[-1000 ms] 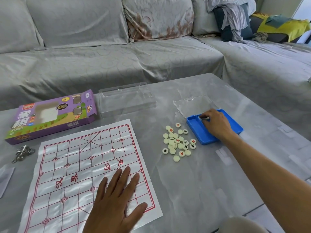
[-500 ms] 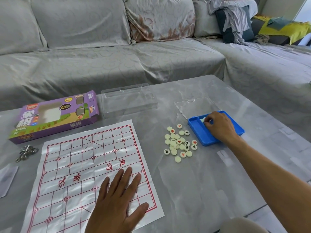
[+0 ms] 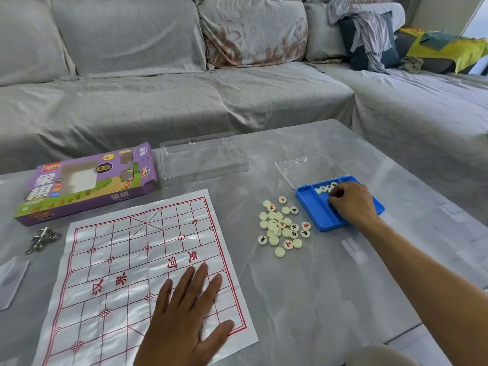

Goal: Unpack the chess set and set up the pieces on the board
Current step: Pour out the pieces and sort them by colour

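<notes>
A white paper board (image 3: pixel 126 260) with red grid lines lies flat on the grey table, and my left hand (image 3: pixel 184 320) presses on its near right part with straight fingers. To the right of the board lies a loose pile of cream chess pieces (image 3: pixel 282 225), several face up with red or black characters. Beyond the pile sits a blue tray (image 3: pixel 317 212). My right hand (image 3: pixel 353 204) is inside it, fingers curled onto a few pieces in the tray (image 3: pixel 323 188) at its far end.
The tray's clear lid (image 3: pixel 309 169) lies just behind it. A clear plastic case (image 3: pixel 203 157) and the purple game box (image 3: pixel 87 183) sit behind the board. A metal key bunch (image 3: pixel 42 239) and a plastic sleeve (image 3: pixel 10 281) lie at the left. A grey sofa (image 3: pixel 237 96) surrounds the table.
My right hand has shifted slightly toward the far end of the tray, and a few pieces now show at its fingertips. My left hand stays flat on the board.
</notes>
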The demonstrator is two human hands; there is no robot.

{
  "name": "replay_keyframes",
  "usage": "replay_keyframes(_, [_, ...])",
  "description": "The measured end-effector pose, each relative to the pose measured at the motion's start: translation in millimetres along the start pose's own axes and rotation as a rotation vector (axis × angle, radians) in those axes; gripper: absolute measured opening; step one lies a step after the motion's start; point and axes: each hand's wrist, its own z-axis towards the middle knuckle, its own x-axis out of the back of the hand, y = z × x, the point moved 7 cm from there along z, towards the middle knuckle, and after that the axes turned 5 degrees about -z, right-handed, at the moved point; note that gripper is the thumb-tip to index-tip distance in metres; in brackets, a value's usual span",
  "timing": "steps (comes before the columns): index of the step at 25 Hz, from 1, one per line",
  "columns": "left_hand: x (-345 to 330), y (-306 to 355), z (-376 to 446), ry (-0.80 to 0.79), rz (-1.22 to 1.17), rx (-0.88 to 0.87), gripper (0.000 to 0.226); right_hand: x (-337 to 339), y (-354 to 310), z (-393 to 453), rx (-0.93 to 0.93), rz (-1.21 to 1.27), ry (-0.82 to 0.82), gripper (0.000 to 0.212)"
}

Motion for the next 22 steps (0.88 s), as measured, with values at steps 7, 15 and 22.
replay_keyframes(7, [-0.8, -0.3, -0.8, 0.0, 0.005, -0.008, 0.074, 15.5, -15.8, -10.3, -0.092, 0.172, 0.032, 0.009])
replay_keyframes(15, [2.5, 2.1, -0.1, 0.018, -0.008, -0.019, 0.074, -39.5, -161.4, -66.5, 0.433, 0.092, -0.113, 0.013])
replay_keyframes(22, [0.7, 0.3, -0.6, 0.019, -0.002, -0.014, 0.075, 5.0, -64.9, -22.8, 0.09, 0.183, 0.164, 0.015])
